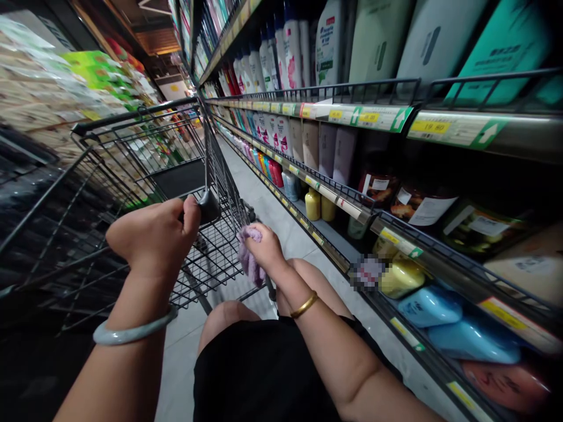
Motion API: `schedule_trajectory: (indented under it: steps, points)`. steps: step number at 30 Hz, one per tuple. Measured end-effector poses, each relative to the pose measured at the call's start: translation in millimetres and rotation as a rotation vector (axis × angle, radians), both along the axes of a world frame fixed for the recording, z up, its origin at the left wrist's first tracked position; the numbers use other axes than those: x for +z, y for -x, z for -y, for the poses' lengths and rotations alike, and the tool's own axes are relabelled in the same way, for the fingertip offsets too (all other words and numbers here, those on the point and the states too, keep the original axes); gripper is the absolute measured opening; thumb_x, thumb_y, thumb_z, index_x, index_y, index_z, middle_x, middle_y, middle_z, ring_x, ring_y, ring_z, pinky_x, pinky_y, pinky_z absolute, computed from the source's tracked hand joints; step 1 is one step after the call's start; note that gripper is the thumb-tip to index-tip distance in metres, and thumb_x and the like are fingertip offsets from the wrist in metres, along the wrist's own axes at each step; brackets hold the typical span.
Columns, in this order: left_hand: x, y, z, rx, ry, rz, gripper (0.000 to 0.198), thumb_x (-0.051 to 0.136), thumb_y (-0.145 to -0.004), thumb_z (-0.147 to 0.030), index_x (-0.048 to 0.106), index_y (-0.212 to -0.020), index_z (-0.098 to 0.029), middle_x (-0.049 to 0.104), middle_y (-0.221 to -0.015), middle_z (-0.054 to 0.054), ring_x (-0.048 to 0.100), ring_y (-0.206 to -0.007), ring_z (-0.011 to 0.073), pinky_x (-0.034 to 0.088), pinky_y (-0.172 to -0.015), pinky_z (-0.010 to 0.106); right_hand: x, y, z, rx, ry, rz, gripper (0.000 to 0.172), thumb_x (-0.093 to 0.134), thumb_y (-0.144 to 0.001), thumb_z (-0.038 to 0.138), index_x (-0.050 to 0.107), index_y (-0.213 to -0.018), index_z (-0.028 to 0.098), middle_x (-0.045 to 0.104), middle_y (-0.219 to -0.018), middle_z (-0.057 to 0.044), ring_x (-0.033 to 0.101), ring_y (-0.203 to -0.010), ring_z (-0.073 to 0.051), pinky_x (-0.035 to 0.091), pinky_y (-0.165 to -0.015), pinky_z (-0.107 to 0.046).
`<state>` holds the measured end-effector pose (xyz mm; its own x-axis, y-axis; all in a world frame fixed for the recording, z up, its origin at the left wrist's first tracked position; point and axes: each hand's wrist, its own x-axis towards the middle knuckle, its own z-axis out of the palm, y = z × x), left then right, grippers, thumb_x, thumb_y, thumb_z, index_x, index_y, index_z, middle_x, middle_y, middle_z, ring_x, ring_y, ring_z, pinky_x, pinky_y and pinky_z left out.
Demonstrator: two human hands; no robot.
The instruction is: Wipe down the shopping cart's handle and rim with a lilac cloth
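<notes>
My left hand (153, 234), with a pale bangle (132, 334) on the wrist, is closed around the handle of a black wire shopping cart (209, 205), close to its dark end piece. My right hand (266, 249) grips a crumpled light purple cloth (250, 258), which hangs beside the cart's near right side; whether it touches the wire cannot be made out. A gold bracelet (304, 305) circles that wrist. Wire mesh shows in the cart's basket beyond both hands.
Shelves (378, 117) of shampoo and body-wash bottles run along the right. Yellow bottles (402, 278) and blue bottles (472, 340) lie on the lowest shelf. Stacked packaged goods (39, 88) line the left. Grey tiled floor (294, 228) shows between cart and shelves. My bent knees are below.
</notes>
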<state>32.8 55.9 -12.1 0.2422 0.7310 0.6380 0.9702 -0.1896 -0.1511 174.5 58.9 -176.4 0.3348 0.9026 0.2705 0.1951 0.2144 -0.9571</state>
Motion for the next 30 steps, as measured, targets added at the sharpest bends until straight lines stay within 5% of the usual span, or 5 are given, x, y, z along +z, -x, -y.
schedule_trajectory:
  steps: [4, 10, 17, 24, 30]
  points:
    - [0.9, 4, 2, 0.009, 0.005, -0.011, 0.049, 0.027, -0.101, -0.048, 0.054, -0.066, -0.027, 0.044, -0.06, 0.004, 0.032, -0.058, 0.0223, 0.009, -0.065, 0.034, 5.3, 10, 0, 0.026, -0.238, -0.111, 0.021, 0.065, -0.078, 0.015, 0.071, -0.097, 0.022, 0.072, -0.105, -0.002, 0.067, -0.105, -0.017, 0.052, -0.1, -0.028]
    - [1.1, 5, 3, -0.028, -0.006, 0.018, 0.045, 0.033, -0.1, -0.045, 0.04, -0.062, -0.023, 0.035, -0.059, 0.002, 0.025, -0.058, 0.0187, 0.006, -0.065, 0.034, -14.4, 8, -11, -0.033, 0.066, -0.051, 0.021, 0.064, -0.078, 0.014, 0.072, -0.096, 0.022, 0.073, -0.1, -0.004, 0.068, -0.095, -0.019, 0.056, -0.093, -0.032]
    - [1.1, 3, 9, -0.065, 0.03, 0.023, 0.04, 0.033, -0.098, -0.043, 0.033, -0.063, -0.023, 0.034, -0.06, 0.002, 0.027, -0.058, 0.0195, 0.007, -0.066, 0.035, 16.9, 10, 1, -0.001, -0.429, -0.158, 0.016, 0.06, -0.081, 0.014, 0.069, -0.093, 0.022, 0.071, -0.1, -0.002, 0.068, -0.102, -0.016, 0.053, -0.1, -0.027]
    - [-1.5, 8, 9, -0.087, 0.052, 0.04, 0.042, 0.033, -0.098, -0.044, 0.029, -0.063, -0.023, 0.031, -0.059, 0.002, 0.026, -0.056, 0.0188, 0.009, -0.064, 0.036, -11.1, 4, -17, -0.045, 0.003, -0.064, 0.024, 0.063, -0.077, 0.011, 0.072, -0.096, 0.023, 0.072, -0.103, -0.003, 0.068, -0.1, -0.018, 0.055, -0.097, -0.032]
    - [-3.8, 17, 12, -0.136, 0.037, 0.065, 0.039, 0.039, -0.095, -0.039, 0.025, -0.062, -0.025, 0.031, -0.058, 0.002, 0.027, -0.056, 0.0199, 0.009, -0.064, 0.036, 27.8, 9, 5, -0.019, -0.444, -0.1, 0.021, 0.062, -0.08, 0.01, 0.07, -0.093, 0.024, 0.07, -0.102, -0.001, 0.066, -0.106, -0.016, 0.052, -0.103, -0.029]
